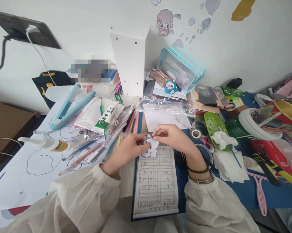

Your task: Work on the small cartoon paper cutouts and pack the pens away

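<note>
My left hand [129,149] and my right hand [171,136] meet over a small white paper cut-out figure [151,149] with a blue and yellow top. Both hands pinch it with their fingertips. The cut-out lies at the top of a ruled printed sheet [156,184] on a dark blue board. Both arms wear white gathered sleeves; dark bracelets circle my right wrist.
Pens and pencils [87,153] lie left of my hands beside a glue bottle [47,144], a green-capped glue tube [106,118] and a light blue hair straightener [69,106]. A white box [131,61] stands at the back. Tape rolls [196,133], a green lid [214,124], tissues and cups crowd the right.
</note>
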A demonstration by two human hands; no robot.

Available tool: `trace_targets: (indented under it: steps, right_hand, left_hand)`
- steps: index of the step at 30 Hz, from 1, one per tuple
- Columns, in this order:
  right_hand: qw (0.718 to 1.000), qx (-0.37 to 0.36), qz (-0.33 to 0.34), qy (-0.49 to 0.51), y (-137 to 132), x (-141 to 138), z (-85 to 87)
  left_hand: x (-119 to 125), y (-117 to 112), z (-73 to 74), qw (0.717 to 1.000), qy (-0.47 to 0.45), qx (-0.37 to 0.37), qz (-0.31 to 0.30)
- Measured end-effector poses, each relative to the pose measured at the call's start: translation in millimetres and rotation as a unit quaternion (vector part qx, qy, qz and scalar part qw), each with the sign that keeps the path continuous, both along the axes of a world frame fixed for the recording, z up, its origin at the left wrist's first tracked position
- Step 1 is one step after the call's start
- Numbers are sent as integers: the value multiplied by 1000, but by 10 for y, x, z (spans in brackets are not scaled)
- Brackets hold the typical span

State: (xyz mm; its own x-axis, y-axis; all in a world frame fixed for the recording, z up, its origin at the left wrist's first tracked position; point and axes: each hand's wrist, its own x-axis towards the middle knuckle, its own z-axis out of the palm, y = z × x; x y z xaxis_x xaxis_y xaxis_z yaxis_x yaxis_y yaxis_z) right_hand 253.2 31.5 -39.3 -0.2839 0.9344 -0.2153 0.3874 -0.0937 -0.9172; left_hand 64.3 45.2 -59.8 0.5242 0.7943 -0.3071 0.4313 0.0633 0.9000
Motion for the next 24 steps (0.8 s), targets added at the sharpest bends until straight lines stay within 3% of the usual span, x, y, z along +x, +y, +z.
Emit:
trace_targets:
  steps: [12, 18, 21, 24]
  right_hand:
    - [998, -48, 18, 48, 31, 51, -33]
    - [998, -23, 14, 51, 61, 93, -34]
    - [993, 42, -78, -78, 113, 336, -34]
    - [934, 101, -189, -285, 185, 587, -101]
  left_hand:
    - [-11, -5, -10, 1000, -11, -6, -14]
    - [-36, 37, -67, 1000, -8, -8, -23]
    - [-44, 48, -94, 999, -22, -18, -25]
    - [-40, 39, -101, 999, -18, -17, -23]
